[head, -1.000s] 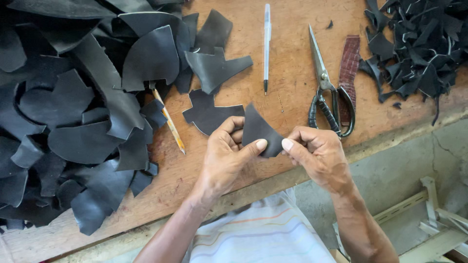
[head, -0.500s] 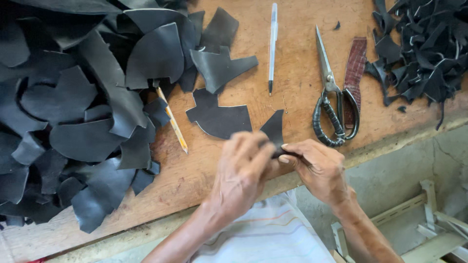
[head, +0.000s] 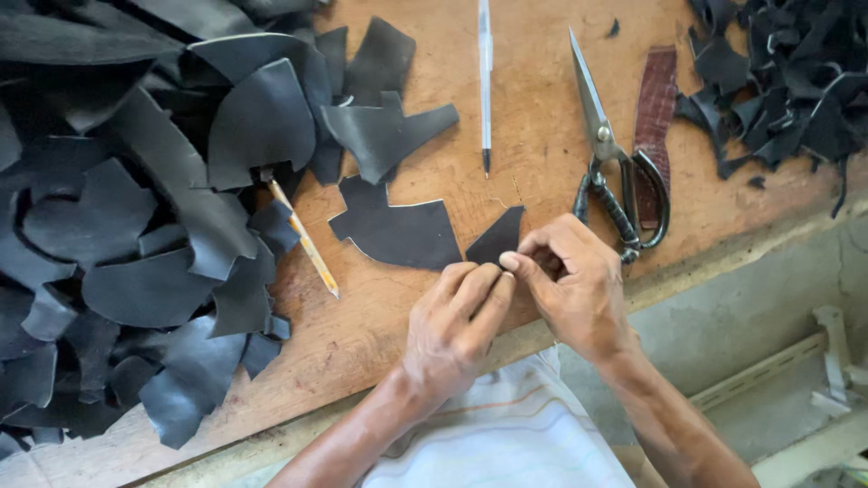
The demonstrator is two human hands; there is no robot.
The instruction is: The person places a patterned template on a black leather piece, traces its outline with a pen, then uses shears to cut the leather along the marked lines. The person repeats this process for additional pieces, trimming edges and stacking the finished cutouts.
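Pinching a small black leather piece (head: pixel 497 237) together, the left hand (head: pixel 452 330) and right hand (head: pixel 574 285) are now closing over it at the wooden table's (head: pixel 533 136) front edge, where a second ago they were holding it spread flat, suggesting folding; scissors (head: pixel 615 172) are lying nearby.

Hands: you have two at work, your left hand (head: pixel 452 330) and your right hand (head: pixel 574 285), pinching one small black leather piece (head: pixel 497 237).
Scissors: you have one pair of scissors (head: pixel 615 172).
Pens: you have one pen (head: pixel 485 81).
Pencils: you have one pencil (head: pixel 306 242).
Brown straps: you have one brown strap (head: pixel 653 108).
Flat cut pieces near your hands: one, the black cut shape (head: pixel 398 230).
Leather heaps: you have two, the big heap (head: pixel 136 208) and the smaller scrap heap (head: pixel 778 81); the pieces in them are too many and too overlapped to count.
Counters: one wooden counter (head: pixel 533 154).
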